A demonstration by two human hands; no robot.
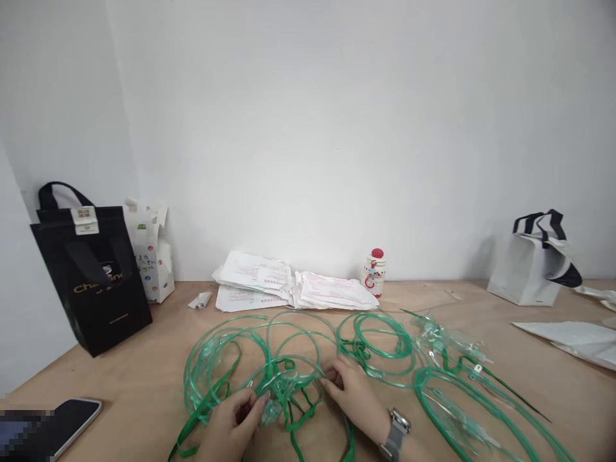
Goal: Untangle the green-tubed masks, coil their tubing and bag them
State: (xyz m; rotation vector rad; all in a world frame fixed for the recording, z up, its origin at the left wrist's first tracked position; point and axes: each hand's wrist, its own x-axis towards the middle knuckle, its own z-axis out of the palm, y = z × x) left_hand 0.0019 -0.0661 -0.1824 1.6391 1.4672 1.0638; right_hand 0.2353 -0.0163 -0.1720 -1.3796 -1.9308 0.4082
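Note:
A heap of clear green tubing [262, 333] lies in loose coils before me, with green straps [301, 420] tangled through it. Among the coils sits a see-through green plastic piece [283, 388] that looks like an oxygen mask. My left hand [235, 420] is at its near left side, thumb and fingers pinched together; what is between them cannot be made out. On the other side, my right hand [353, 394], with a watch on the wrist, has its fingertips closed on the tubing beside the clear piece.
More clear masks [447, 340] with tubing lie at right. Paper pouches [255, 276] and a red-topped bottle [375, 273] stand along the wall. A black bag [96, 282] and a patterned bag [161, 263] are left, a phone [72, 420] nearer; a white bag [520, 269] is far right.

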